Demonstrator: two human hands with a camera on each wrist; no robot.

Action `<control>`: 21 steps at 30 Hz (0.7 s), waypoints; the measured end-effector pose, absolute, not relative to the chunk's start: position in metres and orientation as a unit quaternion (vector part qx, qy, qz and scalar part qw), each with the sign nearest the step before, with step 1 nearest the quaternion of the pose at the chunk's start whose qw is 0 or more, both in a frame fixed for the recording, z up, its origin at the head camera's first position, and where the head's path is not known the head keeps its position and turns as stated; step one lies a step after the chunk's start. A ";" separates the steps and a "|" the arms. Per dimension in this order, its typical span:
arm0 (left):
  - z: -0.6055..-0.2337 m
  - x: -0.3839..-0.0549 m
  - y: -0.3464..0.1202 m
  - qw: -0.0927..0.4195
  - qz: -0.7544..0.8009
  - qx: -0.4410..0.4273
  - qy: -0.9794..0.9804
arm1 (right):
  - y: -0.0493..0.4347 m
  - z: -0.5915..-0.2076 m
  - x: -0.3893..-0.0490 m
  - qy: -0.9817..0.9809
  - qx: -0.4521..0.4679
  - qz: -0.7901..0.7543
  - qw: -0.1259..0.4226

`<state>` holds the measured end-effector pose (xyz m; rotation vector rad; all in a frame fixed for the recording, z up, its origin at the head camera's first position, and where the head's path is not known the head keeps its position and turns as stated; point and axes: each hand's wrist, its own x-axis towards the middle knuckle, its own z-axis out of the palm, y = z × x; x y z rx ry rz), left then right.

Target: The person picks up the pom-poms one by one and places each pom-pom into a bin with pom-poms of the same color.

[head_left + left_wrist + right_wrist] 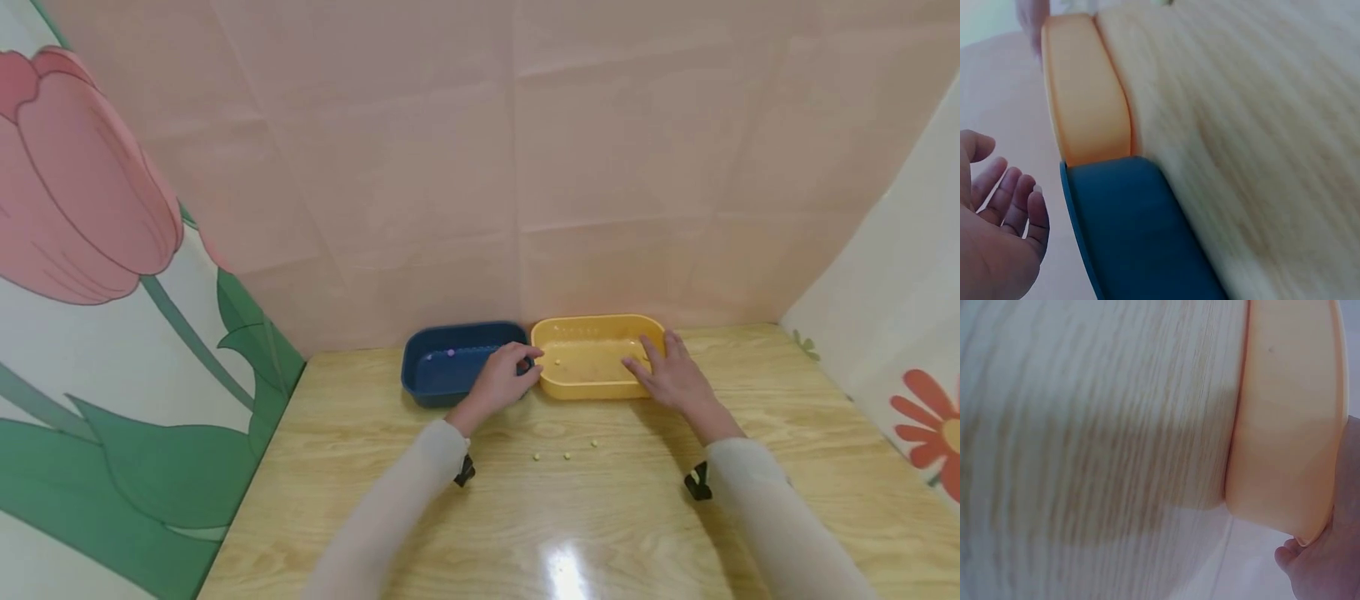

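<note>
A dark blue tray (pixel 438 400) and a yellow tray (pixel 592 390) stand side by side at the back of the table. My left hand (pixel 501 377) hovers over the blue tray's right end, with fingers and thumb apart and reaching toward the yellow rim; the left wrist view shows nothing between them. Over the yellow tray's right end is my right hand (pixel 675 379), fingers spread, close at the rim. Small purple bits (pixel 451 352) lie in the blue tray. A tiny yellowish piece (pixel 557 362) lies in the yellow one.
On the wooden table (pixel 450 533), several tiny yellowish pieces (pixel 567 456) lie in front of the trays. A pinkish cloth wall (pixel 517 167) rises directly behind them. Flower-printed panels (pixel 112 375) stand on both sides.
</note>
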<state>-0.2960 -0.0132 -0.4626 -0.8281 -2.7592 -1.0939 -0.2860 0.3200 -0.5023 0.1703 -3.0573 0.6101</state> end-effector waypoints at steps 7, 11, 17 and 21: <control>-0.469 -0.283 -0.024 0.016 -0.375 -0.286 -0.882 | 0.320 -0.500 -0.284 -0.977 0.055 0.204 0.008; -0.471 -0.273 -0.032 -0.001 -0.375 -0.307 -0.874 | 0.319 -0.500 -0.284 -0.977 0.055 0.207 0.005; -0.472 -0.259 -0.038 -0.020 -0.357 -0.335 -0.872 | 0.319 -0.501 -0.285 -0.977 0.054 0.205 0.001; -0.475 -0.249 -0.043 -0.045 -0.345 -0.342 -0.873 | 0.320 -0.501 -0.286 -0.979 0.055 0.198 0.002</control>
